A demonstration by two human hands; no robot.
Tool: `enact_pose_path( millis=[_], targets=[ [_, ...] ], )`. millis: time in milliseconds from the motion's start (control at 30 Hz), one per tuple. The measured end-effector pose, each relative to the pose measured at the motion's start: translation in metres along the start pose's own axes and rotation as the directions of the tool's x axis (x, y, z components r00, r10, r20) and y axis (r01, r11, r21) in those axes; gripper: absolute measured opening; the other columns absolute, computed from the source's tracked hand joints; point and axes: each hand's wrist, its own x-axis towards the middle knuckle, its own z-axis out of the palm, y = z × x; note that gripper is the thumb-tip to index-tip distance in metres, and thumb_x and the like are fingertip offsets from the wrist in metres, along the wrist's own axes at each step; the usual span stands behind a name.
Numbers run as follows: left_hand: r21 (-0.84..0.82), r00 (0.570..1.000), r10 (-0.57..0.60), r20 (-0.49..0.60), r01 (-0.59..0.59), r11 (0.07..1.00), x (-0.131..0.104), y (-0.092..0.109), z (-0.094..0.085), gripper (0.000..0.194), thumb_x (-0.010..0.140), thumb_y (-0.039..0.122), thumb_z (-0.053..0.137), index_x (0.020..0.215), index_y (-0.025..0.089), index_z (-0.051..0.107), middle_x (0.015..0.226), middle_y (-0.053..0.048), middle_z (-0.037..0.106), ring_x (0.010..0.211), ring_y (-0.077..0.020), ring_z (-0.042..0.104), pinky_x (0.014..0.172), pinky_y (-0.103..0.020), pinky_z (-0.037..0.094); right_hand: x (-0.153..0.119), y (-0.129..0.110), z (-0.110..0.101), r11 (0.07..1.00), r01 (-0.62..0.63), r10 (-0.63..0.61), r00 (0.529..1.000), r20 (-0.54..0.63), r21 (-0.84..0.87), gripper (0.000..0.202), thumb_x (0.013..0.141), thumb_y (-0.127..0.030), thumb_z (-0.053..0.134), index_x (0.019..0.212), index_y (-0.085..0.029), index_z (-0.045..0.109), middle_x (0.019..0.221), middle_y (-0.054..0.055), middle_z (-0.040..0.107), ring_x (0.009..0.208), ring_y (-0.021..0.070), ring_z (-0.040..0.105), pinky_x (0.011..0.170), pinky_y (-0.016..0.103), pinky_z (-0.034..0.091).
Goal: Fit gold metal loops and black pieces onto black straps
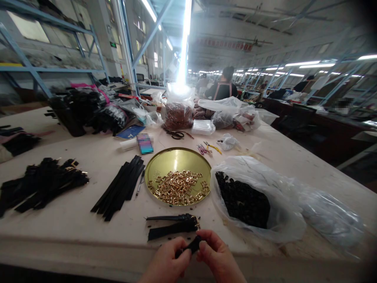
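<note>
Low in the view, at the table's front edge, my left hand (172,259) pinches a black strap (193,246). My right hand (213,251) grips the same strap at its other end with thumb and fingers. Just beyond my hands lie black straps with gold buckles (173,228) at their right ends. Behind them sits a round gold tray (149,165) with a heap of gold buckles (178,186). To its left is a fanned stack of plain black straps (119,188). On the right, an open plastic bag (287,220) holds small black pieces (243,198).
A heap of buckled straps (44,184) lies far left. A pen (139,184) is beside the tray. Behind it are a phone (145,144), scissors (176,134), yellow-handled pliers (214,147) and bagged goods (178,114). A person (222,88) sits farther back.
</note>
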Motion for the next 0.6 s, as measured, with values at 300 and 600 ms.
enact_pose_path(
  millis=[300,600],
  targets=[
    [-0.058,0.984,0.176,0.001,-0.176,0.983,-0.009,0.001,0.001,0.017,0.073,0.023,0.046,0.088,0.017,0.052,0.072,0.001,0.057,0.067,-0.0141,0.052,0.061,-0.023,0.038,-0.003,0.003,0.002,0.994,-0.075,0.071,0.996,0.046,0.084,0.045,0.051,-0.042,0.080,0.084,-0.018,0.062,0.064,-0.001,0.062,0.053,0.0123,0.054,0.050,0.024,0.041],
    [-0.102,0.974,0.170,-0.148,-0.186,0.977,-0.011,-0.012,0.003,0.012,0.071,0.017,0.044,0.083,0.020,0.042,0.069,0.003,0.054,0.064,-0.0138,0.052,0.060,-0.024,0.040,-0.008,0.018,0.017,0.998,0.062,-0.060,0.996,0.064,-0.032,0.034,0.058,-0.043,0.075,0.075,-0.017,0.062,0.069,0.002,0.065,0.066,0.0175,0.059,0.062,0.028,0.045]
  ],
)
